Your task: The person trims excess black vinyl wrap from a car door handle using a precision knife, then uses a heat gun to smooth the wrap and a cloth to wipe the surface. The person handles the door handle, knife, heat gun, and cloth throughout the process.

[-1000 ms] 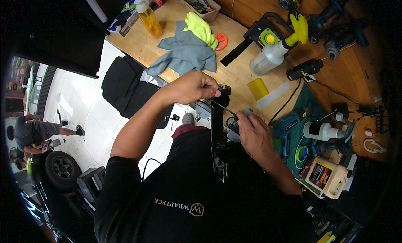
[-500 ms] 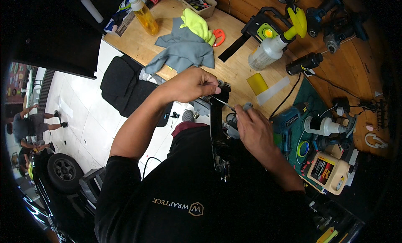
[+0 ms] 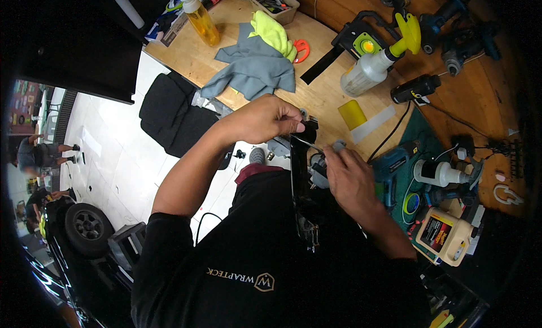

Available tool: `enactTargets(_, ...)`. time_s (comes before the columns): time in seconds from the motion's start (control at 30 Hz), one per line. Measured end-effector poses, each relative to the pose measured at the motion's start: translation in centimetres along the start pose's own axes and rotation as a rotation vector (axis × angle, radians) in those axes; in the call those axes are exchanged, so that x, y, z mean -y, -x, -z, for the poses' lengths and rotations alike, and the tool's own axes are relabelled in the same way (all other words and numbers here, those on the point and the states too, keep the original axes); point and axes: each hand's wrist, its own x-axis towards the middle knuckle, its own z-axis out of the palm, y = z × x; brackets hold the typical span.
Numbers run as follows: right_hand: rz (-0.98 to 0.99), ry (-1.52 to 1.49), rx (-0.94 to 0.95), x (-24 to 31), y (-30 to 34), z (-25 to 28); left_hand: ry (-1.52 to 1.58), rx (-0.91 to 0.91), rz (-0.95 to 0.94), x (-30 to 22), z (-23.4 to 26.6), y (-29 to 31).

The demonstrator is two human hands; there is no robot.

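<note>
A long glossy black part (image 3: pixel 300 187) with metal fittings at its near end stands between my hands, in front of my shirt. My left hand (image 3: pixel 268 122) is closed in a pinch at its far end; what lies between thumb and finger is too small to make out. From the right, my right hand (image 3: pixel 351 178) grips a thin tool with a slim pale shaft (image 3: pixel 309 144), its tip reaching the part's top edge near my left thumb. The tool's handle is hidden by my fingers. A grey mechanism (image 3: pixel 319 172) sits just beside the part, below my right fingers.
On the wooden bench (image 3: pixel 324 107) lie grey (image 3: pixel 254 68) and yellow cloths (image 3: pixel 271 31), orange-handled scissors (image 3: pixel 302 50), a yellow squeegee card (image 3: pixel 353 114) and a spray bottle (image 3: pixel 364 74). A cordless tool (image 3: pixel 395 161) and a beige jug (image 3: pixel 443 235) are at right. Left, a black car carries a wheel (image 3: pixel 88 229).
The view has shifted slightly, so most things appear a little farther right and lower. Both hands keep their holds; the tool tip stays near my left thumb.
</note>
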Motion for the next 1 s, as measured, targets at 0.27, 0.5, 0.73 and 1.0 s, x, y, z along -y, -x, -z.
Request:
enactTargets(0.27, 0.012, -0.012, -0.004, 0.0, -0.1, 0.3, -0.033, 0.009, -0.007, 0.0, -0.2, 0.1)
enactTargets(0.5, -0.034, -0.036, 0.013, -1.2, 0.5, 0.3, 0.029, -0.001, 0.037, 0.4, -0.3, 0.3)
enactTargets(0.73, -0.021, -0.089, 0.039, -2.1, 0.1, 0.9, 0.052, 0.004, 0.07, 0.6, -0.3, 0.4)
enactTargets(1.0, -0.008, -0.005, 0.038, -3.1, 0.0, 1.2, 0.034, -0.006, 0.058, 0.2, -0.2, 0.6)
